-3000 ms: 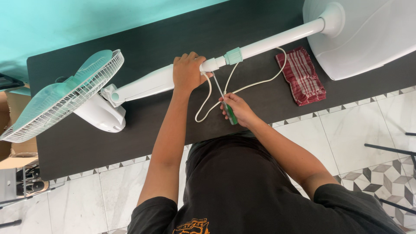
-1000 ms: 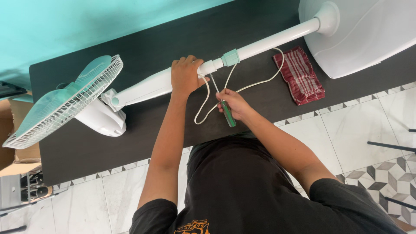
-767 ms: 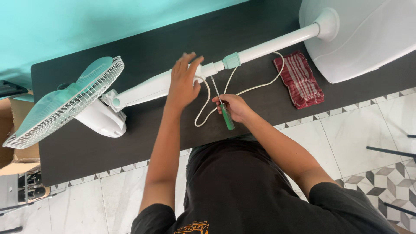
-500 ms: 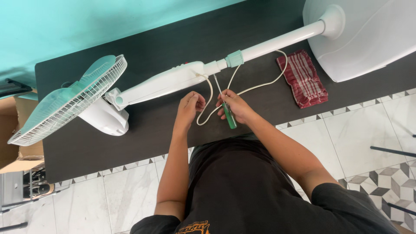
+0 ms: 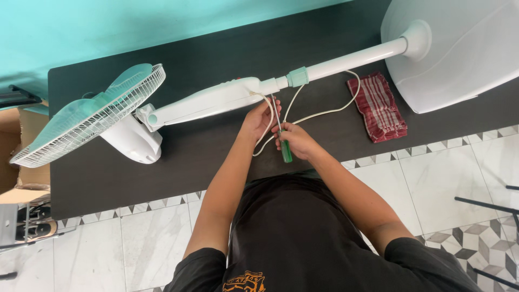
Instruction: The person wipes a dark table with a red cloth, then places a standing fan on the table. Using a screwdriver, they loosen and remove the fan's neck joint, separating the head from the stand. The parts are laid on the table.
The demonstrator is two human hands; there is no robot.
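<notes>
A white pedestal fan lies on its side across the dark table [image 5: 178, 157]. Its control housing [image 5: 208, 101] joins a white pole [image 5: 351, 55] at a teal collar [image 5: 297, 77]. My right hand [image 5: 298, 141] grips a green-handled screwdriver [image 5: 285, 152], whose metal shaft points up toward the housing's end. My left hand [image 5: 258, 119] is just left of that shaft, fingertips against the shaft and the white power cord [image 5: 324, 112]. I cannot tell whether they pinch either one.
The fan's teal-bladed head in its white grille [image 5: 92, 116] overhangs the table's left end. The round white base [image 5: 459, 48] fills the top right, with a folded red striped cloth [image 5: 378, 108] beside it. Cardboard box [image 5: 16, 157] at far left; tiled floor below.
My left hand has let go of the fan's housing, dropped toward me, then moved right to the screwdriver shaft. My right hand has kept hold of the screwdriver almost in place.
</notes>
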